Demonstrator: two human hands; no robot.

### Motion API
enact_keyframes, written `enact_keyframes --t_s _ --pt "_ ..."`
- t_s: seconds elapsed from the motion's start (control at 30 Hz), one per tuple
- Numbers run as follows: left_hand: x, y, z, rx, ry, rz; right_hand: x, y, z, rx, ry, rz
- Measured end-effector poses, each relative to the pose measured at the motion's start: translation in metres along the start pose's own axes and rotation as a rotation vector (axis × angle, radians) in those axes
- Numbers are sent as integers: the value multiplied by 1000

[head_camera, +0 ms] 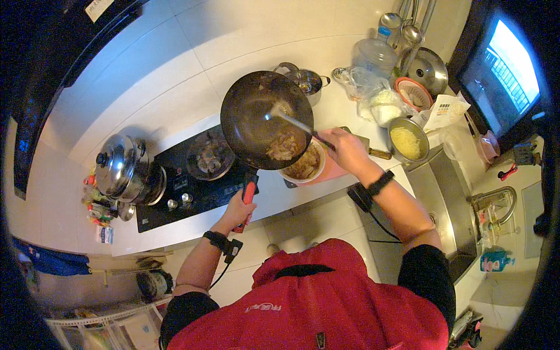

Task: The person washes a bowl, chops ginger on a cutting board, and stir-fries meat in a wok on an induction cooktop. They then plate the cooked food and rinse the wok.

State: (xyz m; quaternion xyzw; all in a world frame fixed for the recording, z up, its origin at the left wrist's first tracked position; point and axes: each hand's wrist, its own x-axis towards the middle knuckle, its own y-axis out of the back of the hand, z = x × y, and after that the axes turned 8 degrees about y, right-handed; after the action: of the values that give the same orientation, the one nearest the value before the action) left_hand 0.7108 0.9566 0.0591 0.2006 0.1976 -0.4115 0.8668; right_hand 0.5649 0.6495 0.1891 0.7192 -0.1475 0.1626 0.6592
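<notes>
My left hand (237, 212) grips the red and black handle of a dark wok (249, 118), which is lifted and tilted to the right of the cooktop. Cooked food, perhaps sliced meat, (286, 146) lies low on the wok's right side. My right hand (348, 148) holds a metal cooking utensil (299, 124) by its dark handle, its head inside the wok. Partly under the wok's edge stands a white bowl (323, 168) with similar brown food in it. The bowl rests on a pink board (339, 173).
A black cooktop (170, 218) and a lidded steel pot (118, 166) are at left. Behind the wok stands a small pot (316, 94). At right are a cleaver's handle (379, 153), a metal bowl of pale yellow shreds (407, 142) and a steel sink (442, 197).
</notes>
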Motion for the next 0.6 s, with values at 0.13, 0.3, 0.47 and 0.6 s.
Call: enact_keyframes --t_s 0.13,0.3,0.47,0.6 --pt "0 3 5 0 -27 -46 33 -29 22 -76 11 55" --pt "4 12 5 71 -45 -24 8 -53 16 -86 -215 -87" --pt "14 22 -1 114 -1 15 -36 -40 -10 153 -216 21" --pt "24 29 -6 310 -112 80 -52 -29 -28 224 -358 -133"
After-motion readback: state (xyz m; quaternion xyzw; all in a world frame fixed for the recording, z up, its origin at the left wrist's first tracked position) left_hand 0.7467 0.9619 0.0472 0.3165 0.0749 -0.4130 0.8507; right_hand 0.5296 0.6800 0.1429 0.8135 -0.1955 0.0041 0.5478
